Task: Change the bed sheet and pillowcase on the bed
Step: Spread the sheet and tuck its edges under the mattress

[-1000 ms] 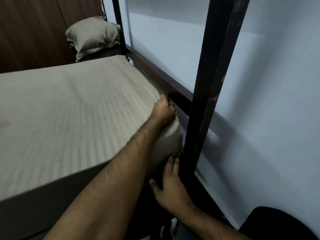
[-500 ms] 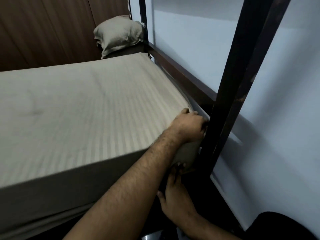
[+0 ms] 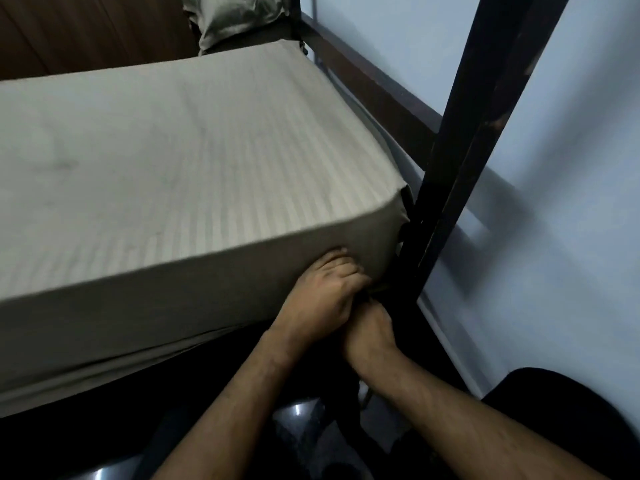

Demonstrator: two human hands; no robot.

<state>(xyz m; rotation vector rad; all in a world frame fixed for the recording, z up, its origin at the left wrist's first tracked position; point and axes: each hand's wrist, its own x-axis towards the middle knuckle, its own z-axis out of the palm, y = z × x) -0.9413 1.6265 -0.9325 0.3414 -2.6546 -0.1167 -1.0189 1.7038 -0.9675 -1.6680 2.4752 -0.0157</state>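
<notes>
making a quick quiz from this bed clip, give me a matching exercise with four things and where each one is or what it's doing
Things:
1. pillow
2. left hand
3. bed post
4. striped sheet

Places or states:
A. stretched flat over the mattress
B. at the far end of the bed
C. standing dark beside the near corner
D. low at the corner, against the sheet's side

Pairs: 1-B, 2-D, 3-C, 4-A

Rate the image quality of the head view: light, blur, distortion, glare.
Head view: dim, flat light; deep shadow under the mattress hides the fingertips of the left hand and right hand; wide-angle bend tilts the bed post; soft motion blur on the wall; small glints on the floor.
</notes>
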